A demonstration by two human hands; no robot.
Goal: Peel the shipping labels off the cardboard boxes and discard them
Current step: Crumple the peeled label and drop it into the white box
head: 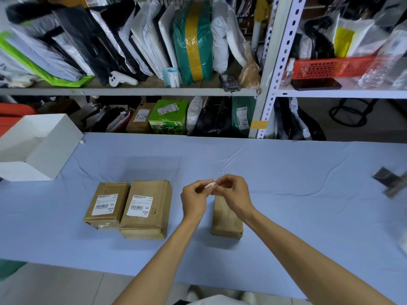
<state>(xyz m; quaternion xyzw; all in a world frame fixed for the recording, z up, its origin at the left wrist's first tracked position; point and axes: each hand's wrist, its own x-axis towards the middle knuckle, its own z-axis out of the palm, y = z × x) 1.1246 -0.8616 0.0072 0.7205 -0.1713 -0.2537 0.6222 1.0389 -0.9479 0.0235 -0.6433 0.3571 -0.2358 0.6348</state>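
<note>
Head camera looks down on a bench (308,194) draped in pale blue cloth, where three brown cardboard boxes lie. The left box (114,190) and the middle box (158,194) sit side by side, just about touching. Each carries one white shipping label stuck flat on its top face: the left label (105,204) and the middle label (141,206), both printed with a barcode and black text. The right box (225,219) lies apart from that pair; it is narrower, and its visible top is plain brown cardboard.

Above the far end of the right box, two bare hands meet. The left hand (195,198) and the right hand (234,192) pinch one small crumpled label scrap (210,185) between them, white and held in the air above the box. Each grip is closed on the scrap with curled fingertips.

The count is three boxes, two flat labels and one crumpled scrap. One open white box (44,146) stands at the bench's far left corner, and metal shelving (132,91) packed with parcels rises behind.
</note>
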